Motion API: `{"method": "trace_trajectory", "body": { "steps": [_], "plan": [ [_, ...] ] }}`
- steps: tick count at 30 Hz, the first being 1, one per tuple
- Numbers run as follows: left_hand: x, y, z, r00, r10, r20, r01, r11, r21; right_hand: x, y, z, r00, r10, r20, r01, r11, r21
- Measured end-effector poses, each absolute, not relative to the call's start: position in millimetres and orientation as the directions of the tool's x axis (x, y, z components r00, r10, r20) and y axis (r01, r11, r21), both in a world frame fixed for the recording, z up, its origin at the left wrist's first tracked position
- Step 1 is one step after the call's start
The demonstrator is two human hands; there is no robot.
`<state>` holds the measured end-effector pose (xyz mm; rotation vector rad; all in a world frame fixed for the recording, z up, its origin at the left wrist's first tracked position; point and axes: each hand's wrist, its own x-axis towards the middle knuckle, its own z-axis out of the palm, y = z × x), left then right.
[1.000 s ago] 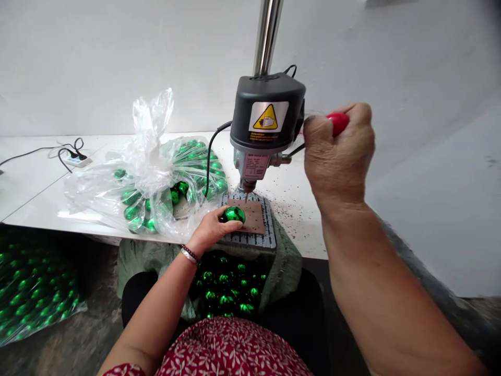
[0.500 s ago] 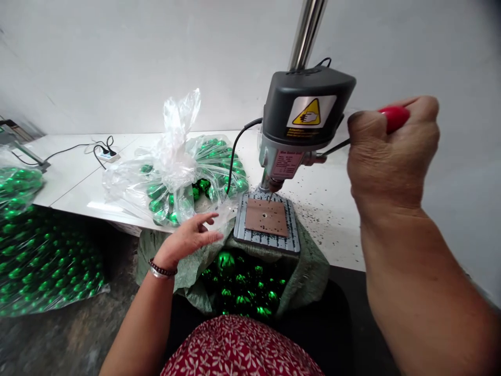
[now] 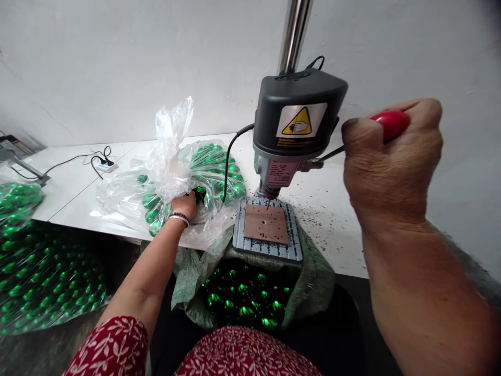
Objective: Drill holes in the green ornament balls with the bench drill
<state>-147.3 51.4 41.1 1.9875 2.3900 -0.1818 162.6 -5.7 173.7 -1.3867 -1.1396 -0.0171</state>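
Observation:
My right hand (image 3: 391,162) is wrapped round the red knob (image 3: 391,123) on the lever of a small drill press (image 3: 299,115). The drill bit points down over a brown plate (image 3: 266,224) with a small hole, on the grey grooved base (image 3: 295,245); no ball lies there. My left hand (image 3: 185,205) reaches into the opening of a clear plastic bag (image 3: 168,169) of shiny green balls (image 3: 213,154). Its fingers are hidden by the bag and dark green balls, so its grip does not show.
An open green woven sack (image 3: 313,282) holding several green balls hangs below the base. Another bag of green balls (image 3: 47,277) stands at the left. A power strip (image 3: 106,166) with black cables lies on the white table (image 3: 74,183). Dark shavings are scattered right of the base.
My left hand has moved forward from beside the base into the bag's opening. My right hand stays on the red knob. The view has shifted slightly.

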Motion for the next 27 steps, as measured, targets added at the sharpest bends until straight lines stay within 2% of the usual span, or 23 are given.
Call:
{"method": "trace_trajectory", "body": {
  "steps": [2,3,4,6,8,9,10,12,15,20,23,27],
  "plan": [
    [-149,47,43,-0.171,0.982,-0.077,0.985,0.169,-0.041,164,-5,173,0.493,0.595,0.634,0.608,0.285,-0.741],
    [-150,42,46,-0.166,0.984,-0.056,0.986,0.168,0.018,164,-5,173,0.488,0.591,0.643,0.612,0.293,-0.734],
    [-150,35,50,-0.158,0.987,-0.034,0.980,0.161,0.118,164,-5,173,0.482,0.587,0.650,0.616,0.301,-0.728],
    [-151,18,59,-0.123,0.992,-0.012,0.888,0.115,0.445,163,-6,174,0.488,0.583,0.650,0.611,0.303,-0.731],
    [-149,-3,67,-0.060,0.997,-0.038,0.591,0.066,0.804,162,-6,174,0.504,0.592,0.629,0.599,0.286,-0.748],
    [-147,-14,69,-0.030,0.997,-0.068,0.389,0.074,0.918,161,-7,174,0.508,0.593,0.624,0.595,0.283,-0.753],
    [-144,-24,71,0.008,0.995,-0.100,0.198,0.097,0.975,161,-6,174,0.508,0.589,0.629,0.595,0.289,-0.750],
    [-134,-40,70,0.088,0.984,-0.154,-0.071,0.161,0.984,161,-6,173,0.497,0.566,0.658,0.603,0.320,-0.731],
    [-112,-51,66,0.173,0.969,-0.174,-0.234,0.212,0.949,161,-5,173,0.489,0.557,0.672,0.594,0.352,-0.724],
    [-78,-48,60,0.308,0.921,-0.240,-0.361,0.347,0.866,159,-8,176,0.501,0.615,0.609,0.545,0.322,-0.774],
    [-65,-42,56,0.378,0.889,-0.260,-0.372,0.403,0.836,161,-9,173,0.452,0.634,0.627,0.530,0.374,-0.761],
    [-51,-32,48,0.305,0.912,-0.274,-0.335,0.372,0.865,165,-7,167,0.406,0.617,0.674,0.523,0.449,-0.725]
  ]
}}
